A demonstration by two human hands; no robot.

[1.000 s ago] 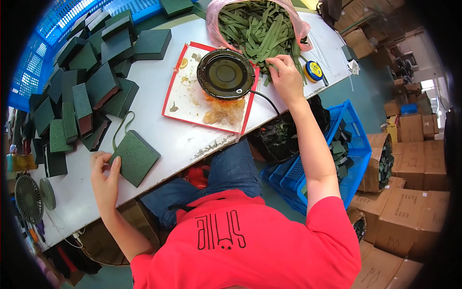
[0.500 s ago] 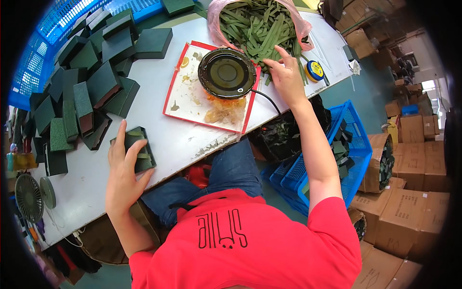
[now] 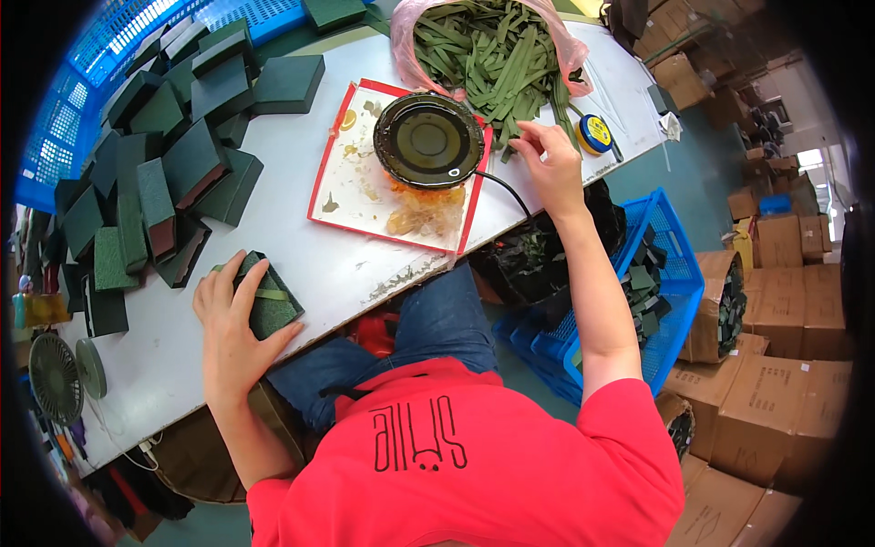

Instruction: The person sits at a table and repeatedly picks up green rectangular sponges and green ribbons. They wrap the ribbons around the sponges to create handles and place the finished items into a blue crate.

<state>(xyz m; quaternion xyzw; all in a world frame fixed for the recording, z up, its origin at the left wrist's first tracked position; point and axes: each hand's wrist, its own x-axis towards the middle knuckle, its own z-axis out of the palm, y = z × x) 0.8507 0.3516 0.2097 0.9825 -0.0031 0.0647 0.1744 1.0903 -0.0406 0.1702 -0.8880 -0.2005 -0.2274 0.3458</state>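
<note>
My left hand (image 3: 233,319) grips a small dark green box (image 3: 271,314) on the table's near left part, fingers along its far left side and thumb at its near edge. A lighter green ribbon strip (image 3: 272,294) lies across the box. My right hand (image 3: 554,169) is beside the near right edge of a heap of green ribbon strips (image 3: 497,64) in a pink plastic bag (image 3: 404,41). Its thumb and forefinger are pinched together; whatever is between them is too small to make out. Left of it sits a round black hot pot (image 3: 428,137) with dark liquid.
The pot stands on a stained, red-edged white board (image 3: 337,196), its black cord (image 3: 510,190) running toward me. Many green boxes (image 3: 196,155) are piled at left near a blue crate (image 3: 50,137). A round yellow-blue tin (image 3: 594,134) is at right; another blue crate (image 3: 679,273) stands below.
My right hand has drawn back from the ribbon heap toward me, its fingers closing into a pinch. My left hand and the box have shifted slightly toward me, and the box has turned.
</note>
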